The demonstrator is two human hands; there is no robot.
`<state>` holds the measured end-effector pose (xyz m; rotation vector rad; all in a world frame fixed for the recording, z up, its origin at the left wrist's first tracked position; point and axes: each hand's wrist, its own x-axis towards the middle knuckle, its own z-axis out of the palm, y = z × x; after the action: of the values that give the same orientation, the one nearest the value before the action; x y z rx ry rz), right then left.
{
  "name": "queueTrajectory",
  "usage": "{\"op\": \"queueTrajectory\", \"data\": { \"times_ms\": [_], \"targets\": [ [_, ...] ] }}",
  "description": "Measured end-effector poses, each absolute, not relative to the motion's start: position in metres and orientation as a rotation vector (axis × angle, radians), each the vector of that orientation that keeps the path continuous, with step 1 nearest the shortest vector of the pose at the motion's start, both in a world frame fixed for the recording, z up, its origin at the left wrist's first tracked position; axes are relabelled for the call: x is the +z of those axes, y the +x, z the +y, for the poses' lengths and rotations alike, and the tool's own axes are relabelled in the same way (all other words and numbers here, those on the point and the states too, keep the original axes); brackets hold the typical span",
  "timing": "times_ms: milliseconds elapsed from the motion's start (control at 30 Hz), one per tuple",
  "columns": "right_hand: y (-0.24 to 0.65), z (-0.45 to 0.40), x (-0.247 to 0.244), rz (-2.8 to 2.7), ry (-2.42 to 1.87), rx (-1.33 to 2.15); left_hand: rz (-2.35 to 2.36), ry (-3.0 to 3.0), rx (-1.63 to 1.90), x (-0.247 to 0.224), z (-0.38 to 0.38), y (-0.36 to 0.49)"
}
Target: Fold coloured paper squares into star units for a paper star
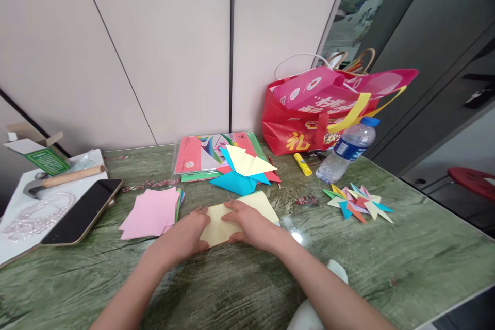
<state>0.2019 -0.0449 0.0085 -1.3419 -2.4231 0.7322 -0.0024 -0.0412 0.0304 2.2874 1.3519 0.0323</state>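
A pale yellow sheet of folding paper (216,224) lies on the table in front of me, looking folded into a long strip. My left hand (192,231) grips its left end, fingers at the far side and thumb at the near edge. Across its middle, my right hand (249,224) holds it with bent fingers on top and the thumb at the near edge. More pale yellow paper (263,205) shows beyond my right hand. Pink paper squares (149,214) are stacked left of my hands. Just behind are folded blue (234,182) and yellow (247,161) paper pieces.
Packaged coloured paper (189,154) lies at the back. A red bag (290,129), yellow glue stick (302,164) and water bottle (346,152) stand or lie at right, near multicoloured paper stars (359,202). A phone (83,214), hammer (73,175) and beads (36,216) lie left.
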Motion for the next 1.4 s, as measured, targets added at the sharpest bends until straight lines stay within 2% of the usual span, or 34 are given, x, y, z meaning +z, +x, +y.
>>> {"op": "queueTrajectory", "data": {
  "times_ms": [400,533,700,833,967,1233,1400],
  "targets": [
    [0.198,-0.048,0.015,-2.396,-1.211,0.569,1.328,2.293,0.266,0.051,-0.034,0.012],
    [0.195,-0.046,0.014,-2.129,-1.416,0.579,1.468,2.320,0.584,0.046,-0.025,0.008],
    [0.196,-0.044,0.015,-1.693,-1.407,0.656,1.782,1.808,0.705,0.049,-0.021,0.006],
    [0.193,-0.048,0.021,-1.647,-1.216,0.676,1.344,1.246,0.769,0.057,-0.029,0.016],
    [0.189,-0.052,0.021,-1.771,-1.091,0.686,1.045,1.076,0.880,0.058,-0.036,0.026],
    [0.189,-0.054,0.024,-1.945,-1.117,0.559,0.987,1.062,0.979,0.057,-0.037,0.028],
    [0.193,-0.053,0.028,-1.805,-1.100,0.484,1.018,1.112,0.985,0.060,-0.039,0.029]
  ]
}}
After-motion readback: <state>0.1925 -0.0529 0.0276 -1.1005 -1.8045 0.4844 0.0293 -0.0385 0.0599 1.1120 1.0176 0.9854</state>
